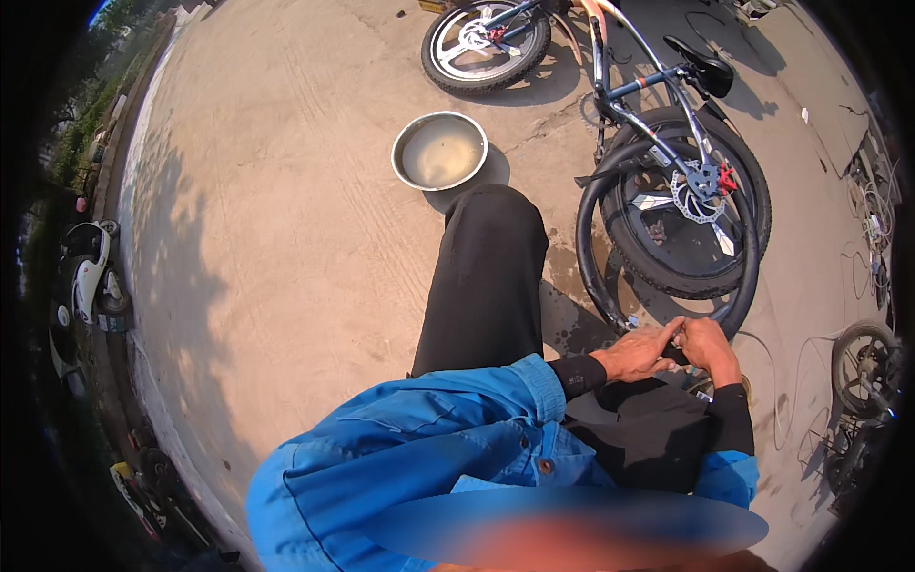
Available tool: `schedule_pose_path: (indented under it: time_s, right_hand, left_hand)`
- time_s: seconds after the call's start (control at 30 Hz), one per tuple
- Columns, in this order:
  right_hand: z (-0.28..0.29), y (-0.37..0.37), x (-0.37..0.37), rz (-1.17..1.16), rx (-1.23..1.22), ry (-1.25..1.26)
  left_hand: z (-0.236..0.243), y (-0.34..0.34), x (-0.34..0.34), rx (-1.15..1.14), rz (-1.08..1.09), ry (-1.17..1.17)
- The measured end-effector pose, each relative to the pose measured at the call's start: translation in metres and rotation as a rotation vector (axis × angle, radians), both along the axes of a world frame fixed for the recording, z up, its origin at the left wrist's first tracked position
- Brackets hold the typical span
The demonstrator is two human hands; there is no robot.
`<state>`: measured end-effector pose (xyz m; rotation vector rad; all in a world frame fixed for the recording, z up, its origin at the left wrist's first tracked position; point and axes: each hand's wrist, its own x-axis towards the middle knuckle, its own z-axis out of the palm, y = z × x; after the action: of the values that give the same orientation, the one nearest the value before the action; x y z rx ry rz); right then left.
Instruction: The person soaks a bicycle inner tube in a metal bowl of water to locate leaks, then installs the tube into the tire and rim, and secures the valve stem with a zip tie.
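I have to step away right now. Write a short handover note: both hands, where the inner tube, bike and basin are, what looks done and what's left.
Left hand and right hand: both pinch the black inner tube at its lowest point, close together near the knees.
Inner tube: pulled out, looping up in front of the bicycle's rear wheel.
Bicycle: lying on the concrete ground, ahead and to the right.
Metal basin: holds water, ahead of the left knee, apart from the tube.
Done: tube is out of the tyre.
Left: tube is not in the basin; whether any spot is marked cannot be told.

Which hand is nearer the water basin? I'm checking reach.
Left. The left hand lies below-right of the basin; the right hand sits farther right, both on the inner tube.
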<state>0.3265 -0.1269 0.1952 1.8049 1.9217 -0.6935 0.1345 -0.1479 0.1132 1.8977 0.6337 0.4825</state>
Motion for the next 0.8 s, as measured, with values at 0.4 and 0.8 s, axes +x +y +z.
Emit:
schedule_pose_path:
  time_s: [0.4, 0.8]
  right_hand:
    - [0.038, -0.005, 0.078, -0.515, 0.331, 0.247]
    - [-0.065, -0.348, 0.11, -1.659, 1.076, 0.549]
  left_hand:
    - [-0.038, 0.029, 0.03, 0.047, 0.165, 0.295]
    - [-0.099, 0.081, 0.006, -0.19, 0.397, 0.009]
